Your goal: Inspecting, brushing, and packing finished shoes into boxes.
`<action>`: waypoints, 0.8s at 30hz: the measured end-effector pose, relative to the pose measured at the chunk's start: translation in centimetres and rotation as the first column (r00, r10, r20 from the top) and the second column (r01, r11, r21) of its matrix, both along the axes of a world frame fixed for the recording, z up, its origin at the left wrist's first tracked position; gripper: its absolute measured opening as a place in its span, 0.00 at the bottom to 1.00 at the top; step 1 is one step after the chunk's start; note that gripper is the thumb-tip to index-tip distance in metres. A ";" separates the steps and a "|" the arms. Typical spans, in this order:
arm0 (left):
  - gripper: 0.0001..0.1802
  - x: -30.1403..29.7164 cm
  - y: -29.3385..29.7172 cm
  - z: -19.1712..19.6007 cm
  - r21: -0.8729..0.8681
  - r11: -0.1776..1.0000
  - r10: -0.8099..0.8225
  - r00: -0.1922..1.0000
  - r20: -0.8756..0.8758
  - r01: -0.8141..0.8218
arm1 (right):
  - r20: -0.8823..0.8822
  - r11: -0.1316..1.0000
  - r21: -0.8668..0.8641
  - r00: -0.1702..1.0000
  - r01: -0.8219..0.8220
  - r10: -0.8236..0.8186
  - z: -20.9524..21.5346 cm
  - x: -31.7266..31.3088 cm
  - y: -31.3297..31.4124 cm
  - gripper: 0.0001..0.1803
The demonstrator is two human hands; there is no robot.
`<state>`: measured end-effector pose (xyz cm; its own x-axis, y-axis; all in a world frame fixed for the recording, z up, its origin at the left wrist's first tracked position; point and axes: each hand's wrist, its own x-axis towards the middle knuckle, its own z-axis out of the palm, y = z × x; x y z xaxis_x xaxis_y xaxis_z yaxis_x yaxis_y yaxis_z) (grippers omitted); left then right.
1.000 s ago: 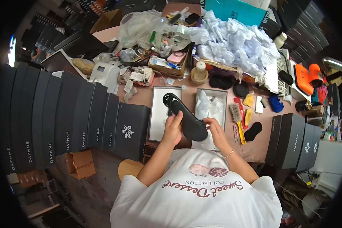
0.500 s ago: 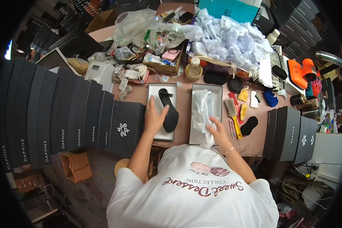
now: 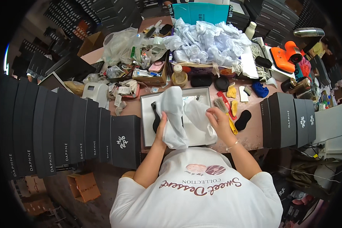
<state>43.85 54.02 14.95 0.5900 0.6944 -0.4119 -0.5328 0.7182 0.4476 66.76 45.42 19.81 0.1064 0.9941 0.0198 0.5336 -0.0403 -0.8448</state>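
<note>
A sheet of white tissue paper [image 3: 173, 117] lies across an open white shoebox [image 3: 146, 125] on the table, draped over a black shoe [image 3: 155, 118] whose dark edge shows just left of the grasp. The left hand [image 3: 161, 127] clutches the paper's lower left fold. The right hand [image 3: 217, 117] pinches a second white sheet [image 3: 198, 114] at the box's right side. Just beyond that hand lie a red brush [image 3: 221, 103] and a black insole [image 3: 243, 119]. Black shoeboxes [image 3: 83, 131] stand in a row left of the left hand.
</note>
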 end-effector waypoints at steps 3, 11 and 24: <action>0.37 -0.1 1.8 0.1 0.116 0.989 -0.138 0.888 0.440 0.095 | 0.390 0.981 -0.160 0.906 -0.110 0.165 -5.7 -1.4 1.2 0.21; 0.35 -0.4 -1.8 2.0 0.599 0.735 0.204 0.739 -0.641 0.317 | -0.691 0.930 -0.160 0.711 -0.332 0.135 -0.4 -5.4 2.6 0.26; 0.23 -1.3 -1.4 3.8 -0.278 0.872 0.411 0.911 -0.026 -0.402 | 0.384 0.697 0.650 0.922 -0.302 0.041 1.1 -6.2 2.6 0.16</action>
